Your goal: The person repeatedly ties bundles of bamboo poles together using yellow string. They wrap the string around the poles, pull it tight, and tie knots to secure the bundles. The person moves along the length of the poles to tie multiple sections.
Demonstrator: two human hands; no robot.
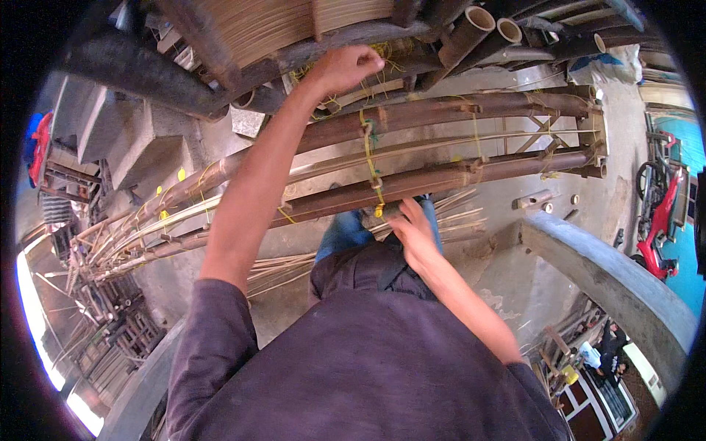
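Observation:
A long frame of two brown bamboo poles (426, 181) stretches across in front of me, with thin split strips (323, 170) running between the poles. A yellow strap (370, 158) crosses both poles, its end at the near pole. My left hand (346, 71) is raised past the far pole, fingers curled closed beside a tangle of yellow string (390, 60); whatever they hold is hidden. Below the near pole, my right hand (413, 229) is close to the strap's end. Its thumb and fingers look apart, with no held thing visible.
Thick bamboo tubes (471, 33) lie stacked at the far side. Loose strips (283, 272) lie on the floor by my legs. A concrete ledge (588, 253) stands at the right, with a red motorcycle (656, 220) beyond it. Concrete blocks (147, 143) are at the left.

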